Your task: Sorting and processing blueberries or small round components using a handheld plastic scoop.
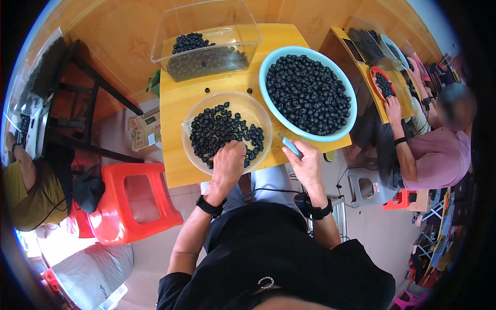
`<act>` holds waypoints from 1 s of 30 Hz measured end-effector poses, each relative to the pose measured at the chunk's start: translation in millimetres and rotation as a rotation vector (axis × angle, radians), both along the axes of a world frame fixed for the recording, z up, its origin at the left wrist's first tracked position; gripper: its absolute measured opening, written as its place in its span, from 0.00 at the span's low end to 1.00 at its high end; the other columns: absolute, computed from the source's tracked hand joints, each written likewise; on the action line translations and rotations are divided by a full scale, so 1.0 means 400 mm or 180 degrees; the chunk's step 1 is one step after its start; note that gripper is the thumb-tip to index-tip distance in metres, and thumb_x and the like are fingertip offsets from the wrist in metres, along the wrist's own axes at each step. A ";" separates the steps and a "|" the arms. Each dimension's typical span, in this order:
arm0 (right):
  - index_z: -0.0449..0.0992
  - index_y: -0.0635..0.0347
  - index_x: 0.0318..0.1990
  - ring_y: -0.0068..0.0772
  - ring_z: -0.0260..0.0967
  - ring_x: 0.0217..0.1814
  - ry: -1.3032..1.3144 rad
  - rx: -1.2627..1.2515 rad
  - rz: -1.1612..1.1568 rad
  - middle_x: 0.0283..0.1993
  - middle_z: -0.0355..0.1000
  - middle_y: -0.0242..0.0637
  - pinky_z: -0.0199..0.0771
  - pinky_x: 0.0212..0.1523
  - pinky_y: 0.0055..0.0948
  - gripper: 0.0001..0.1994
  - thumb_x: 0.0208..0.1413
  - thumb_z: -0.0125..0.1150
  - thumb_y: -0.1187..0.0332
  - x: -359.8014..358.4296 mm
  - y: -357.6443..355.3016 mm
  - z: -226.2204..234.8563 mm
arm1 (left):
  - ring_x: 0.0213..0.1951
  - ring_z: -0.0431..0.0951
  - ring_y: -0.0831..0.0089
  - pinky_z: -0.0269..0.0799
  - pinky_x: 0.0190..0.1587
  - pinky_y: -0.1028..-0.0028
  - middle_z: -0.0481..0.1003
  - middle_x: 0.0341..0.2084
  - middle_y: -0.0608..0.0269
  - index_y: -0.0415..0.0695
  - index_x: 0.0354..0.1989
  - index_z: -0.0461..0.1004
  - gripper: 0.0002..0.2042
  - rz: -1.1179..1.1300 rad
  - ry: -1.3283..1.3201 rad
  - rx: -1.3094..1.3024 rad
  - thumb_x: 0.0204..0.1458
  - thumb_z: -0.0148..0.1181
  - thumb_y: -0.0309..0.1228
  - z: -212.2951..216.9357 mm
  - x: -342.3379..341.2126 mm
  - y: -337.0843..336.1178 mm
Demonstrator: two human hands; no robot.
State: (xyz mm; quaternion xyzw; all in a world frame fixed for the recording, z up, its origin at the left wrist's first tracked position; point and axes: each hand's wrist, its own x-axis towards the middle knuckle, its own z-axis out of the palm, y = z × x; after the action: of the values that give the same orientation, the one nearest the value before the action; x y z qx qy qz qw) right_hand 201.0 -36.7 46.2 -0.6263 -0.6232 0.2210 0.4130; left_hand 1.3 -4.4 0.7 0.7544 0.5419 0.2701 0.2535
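My left hand (230,164) reaches into a clear round plastic bowl (266,114) that holds many small black round pieces (213,126), some showing a hole. Its fingers are bent and pressed together among the pieces; whatever they pinch is hidden beneath them. Over the table's near edge, to the right of the bowl, my right hand (308,164) grips a small blue-handled knife (291,145), its short tip pointing up and left. Beyond that hand stands a light-blue basin (353,118) heaped with the same black pieces.
A clear rectangular bin (206,70) with more black pieces stands at the back of the yellow table (178,173). Two loose pieces lie in front of it. A red stool (139,206) is at left. On the right, another person (434,160) works over a red plate (376,88).
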 end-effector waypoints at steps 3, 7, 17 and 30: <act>0.76 0.66 0.33 0.26 0.62 0.18 0.0013 0.0019 0.0023 0.22 0.69 0.39 0.58 0.19 0.24 0.06 0.47 0.62 0.75 -0.007 0.001 0.001 | 0.33 0.71 0.50 0.66 0.35 0.59 0.70 0.29 0.52 0.41 0.27 0.68 0.07 -0.0072 -0.0099 0.0109 0.38 0.58 0.21 0.001 0.000 0.002; 0.76 0.66 0.33 0.26 0.62 0.17 0.0076 0.0048 0.0024 0.22 0.69 0.39 0.58 0.19 0.24 0.06 0.47 0.62 0.75 -0.011 0.002 -0.003 | 0.34 0.71 0.50 0.66 0.36 0.59 0.69 0.29 0.52 0.41 0.29 0.69 0.07 -0.0067 -0.0073 0.0136 0.39 0.58 0.21 -0.004 0.000 0.003; 0.76 0.66 0.32 0.25 0.61 0.17 0.0155 0.0121 0.0119 0.22 0.70 0.39 0.58 0.18 0.23 0.05 0.47 0.62 0.75 -0.025 0.005 -0.019 | 0.31 0.71 0.76 0.67 0.34 0.78 0.71 0.33 0.64 0.40 0.34 0.71 0.06 0.0026 -0.2409 -0.1796 0.46 0.55 0.20 0.030 -0.058 0.009; 0.77 0.66 0.36 0.21 0.62 0.19 0.0557 -0.0144 0.0835 0.26 0.72 0.35 0.57 0.19 0.20 0.12 0.48 0.62 0.66 -0.108 0.001 0.003 | 0.34 0.73 0.74 0.70 0.41 0.77 0.72 0.35 0.61 0.39 0.41 0.69 0.08 -0.0083 -0.5218 -0.2990 0.53 0.52 0.22 0.027 -0.097 -0.015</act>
State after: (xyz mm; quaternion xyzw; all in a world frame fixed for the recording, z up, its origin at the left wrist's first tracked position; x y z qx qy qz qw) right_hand 157.6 -36.3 47.4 -0.5271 -0.6562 0.3407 0.4190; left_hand -37.7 -10.4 11.6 0.1562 0.2396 0.4675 0.8365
